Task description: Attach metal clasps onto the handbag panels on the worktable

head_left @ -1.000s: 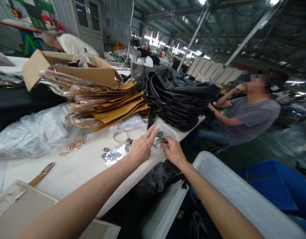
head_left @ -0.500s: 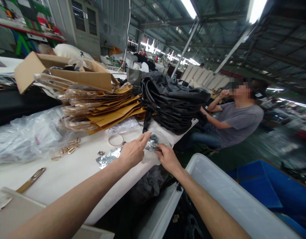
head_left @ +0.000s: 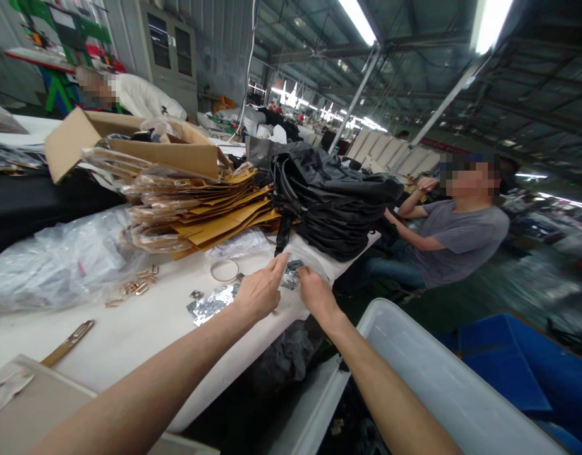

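Silver is seen on metal pieces [head_left: 291, 279] at six o'clock, gold on buckles [head_left: 141, 289] at eight, mustard on sheets [head_left: 224, 221] at nine, black on folded fabric [head_left: 333, 212] at two.

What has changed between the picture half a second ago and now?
The bare right hand has shifted slightly forward, its fingertips now at the small silvery metal pieces; whether it took or let go of any is unclear. Camera shift aside, the bare left hand, the folded black stack of soft material and the flat brown pieces hardly moved.
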Available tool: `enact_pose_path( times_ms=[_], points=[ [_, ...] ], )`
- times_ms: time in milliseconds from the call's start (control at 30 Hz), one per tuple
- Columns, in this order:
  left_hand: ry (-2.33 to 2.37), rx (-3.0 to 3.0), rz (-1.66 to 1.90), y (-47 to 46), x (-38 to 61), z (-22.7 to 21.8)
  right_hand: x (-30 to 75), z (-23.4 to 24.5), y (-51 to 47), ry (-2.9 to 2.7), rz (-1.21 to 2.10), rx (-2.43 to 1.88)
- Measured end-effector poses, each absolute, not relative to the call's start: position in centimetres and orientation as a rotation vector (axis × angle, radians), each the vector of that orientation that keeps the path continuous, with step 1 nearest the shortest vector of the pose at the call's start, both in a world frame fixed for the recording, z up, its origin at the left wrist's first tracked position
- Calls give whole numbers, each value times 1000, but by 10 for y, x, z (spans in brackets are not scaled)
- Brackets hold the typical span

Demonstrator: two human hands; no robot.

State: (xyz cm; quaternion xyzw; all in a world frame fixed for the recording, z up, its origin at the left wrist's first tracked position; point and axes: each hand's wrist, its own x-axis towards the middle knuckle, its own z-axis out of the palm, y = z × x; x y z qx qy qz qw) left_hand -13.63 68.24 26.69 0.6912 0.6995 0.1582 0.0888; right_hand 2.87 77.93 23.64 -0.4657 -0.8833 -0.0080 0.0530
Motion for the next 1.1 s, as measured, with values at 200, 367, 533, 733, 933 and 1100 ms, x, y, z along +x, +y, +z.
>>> enact_pose_path(
  times_ms=[200, 367, 533, 733, 933, 1100],
  points=[
    [2047, 2056, 467, 687, -134, 264, 16, 237, 800, -2739, -120, -1504],
    [2013, 2053, 466, 687, -133, 265, 13, 231, 821, -2746, -58, -1475],
    [1998, 2056, 477, 688, -134, 266, 11, 226, 832, -2750, -37, -1397],
    [1990, 2065, 496, 684, -135, 262, 12, 228, 834, -2732, -8, -1294],
    [2030, 2038, 501, 680, -137, 258, 14, 234, 825, -2679, 48, -1209],
    [2006, 2019, 502, 675, -138, 257, 27, 240, 807, -2551, 188, -1030]
  ],
)
